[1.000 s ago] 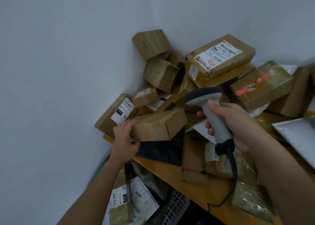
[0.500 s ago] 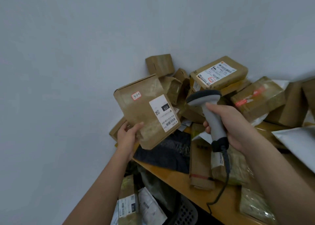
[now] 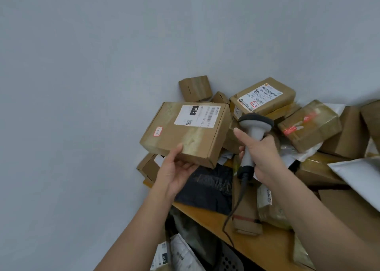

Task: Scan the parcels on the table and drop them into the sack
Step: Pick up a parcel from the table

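1. The cardboard parcel (image 3: 186, 134) is up off the table, held in the air just left of the heap, with its white shipping label (image 3: 197, 116) and a small red-edged sticker (image 3: 158, 131) turned up toward the person.
2. This looks to me like the scanning step: the label is showing and the scanner (image 3: 254, 136) is raised just beside the parcel's right edge, but its head seems to face away over the pile, not at the barcode.
3. Next, I'd judge, the scanner head has to swing left and tip down onto the barcode strip on the label, or the parcel must turn toward it. After a read, the parcel goes down into the sack (image 3: 185, 248) below the table's edge, where labelled packets already lie.
4. The left hand (image 3: 174, 173) carries the parcel from beneath at its near edge, thumb on the top face, fingers out of sight under the box.
5. The right hand (image 3: 262, 155) is wrapped tight round the scanner's grey handle, forefinger stretched toward the trigger side; the cord (image 3: 233, 213) trails down across the table (image 3: 273, 248).
6. Behind, many more boxes and bags lie stacked against the wall, a large labelled box (image 3: 263, 97) topmost, so plenty is left to do.
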Tool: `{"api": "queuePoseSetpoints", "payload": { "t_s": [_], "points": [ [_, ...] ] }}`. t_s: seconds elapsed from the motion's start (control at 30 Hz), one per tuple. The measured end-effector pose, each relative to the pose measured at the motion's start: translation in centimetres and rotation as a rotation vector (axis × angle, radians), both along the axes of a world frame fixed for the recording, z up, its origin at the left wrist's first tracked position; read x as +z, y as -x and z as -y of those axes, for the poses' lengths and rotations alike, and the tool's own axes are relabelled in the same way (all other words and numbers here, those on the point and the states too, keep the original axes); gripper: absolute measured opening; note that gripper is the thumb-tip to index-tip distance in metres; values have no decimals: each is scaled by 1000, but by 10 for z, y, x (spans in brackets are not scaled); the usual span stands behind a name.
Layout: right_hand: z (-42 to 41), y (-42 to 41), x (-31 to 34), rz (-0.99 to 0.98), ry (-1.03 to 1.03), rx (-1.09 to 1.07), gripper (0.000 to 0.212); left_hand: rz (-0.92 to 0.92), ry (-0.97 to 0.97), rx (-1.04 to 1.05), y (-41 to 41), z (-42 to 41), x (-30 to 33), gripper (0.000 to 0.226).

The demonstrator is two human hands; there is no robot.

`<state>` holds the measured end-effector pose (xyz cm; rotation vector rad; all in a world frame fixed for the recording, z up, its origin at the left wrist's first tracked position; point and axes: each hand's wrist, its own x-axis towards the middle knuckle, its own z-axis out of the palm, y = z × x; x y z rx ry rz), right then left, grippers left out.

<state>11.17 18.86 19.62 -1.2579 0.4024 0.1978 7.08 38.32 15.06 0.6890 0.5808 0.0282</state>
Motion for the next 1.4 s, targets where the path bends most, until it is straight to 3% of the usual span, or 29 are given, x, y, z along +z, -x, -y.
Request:
{"api": "queuePoseSetpoints", "payload": {
  "t_s": [0.2, 0.4, 0.5, 0.57, 0.67, 0.77, 0.87, 0.93, 1.0, 1.1, 1.23, 1.33, 1.4],
  "points": [
    [-11, -2, -5, -17, -111, -52, 82, 84, 17, -98, 0, 31, 12, 55],
    [-3, -11, -11, 74, 49, -29, 100, 41, -187, -270, 2, 28, 16, 70],
    [4, -13, -2, 140, 154, 3, 95, -108, -405, -250, -2, 19, 13, 93],
    [11, -15, 4, 212, 242, 46, 94, -257, -535, -118, -3, 11, 10, 121],
    [26, -17, 16, 314, 388, 142, 100, -398, -974, 96, 3, -5, 7, 138],
    [39, -19, 30, 430, 560, 350, 102, -271, -1374, 4, 8, -28, 11, 143],
    [43, -21, 44, 512, 696, 530, 106, -166, -1579, -240, 8, -46, 9, 146],
    [44, -23, 49, 553, 764, 602, 106, -51, -1577, -383, 10, -53, 11, 132],
    [45, -23, 53, 584, 795, 663, 103, 56, -1498, -524, 12, -58, 12, 102],
    [45, -23, 54, 599, 829, 696, 97, 54, -1330, -604, 19, -59, 10, 86],
    [41, -26, 48, 562, 808, 511, 55, -69, -1203, -533, 26, -54, -3, 83],
    [40, -25, 49, 378, 564, 485, 30, -223, -1077, -359, 28, -39, -10, 57],
    [37, -19, 52, 279, 382, 540, 25, -275, -1018, -284, 27, -29, -13, 45]
  ]
}}
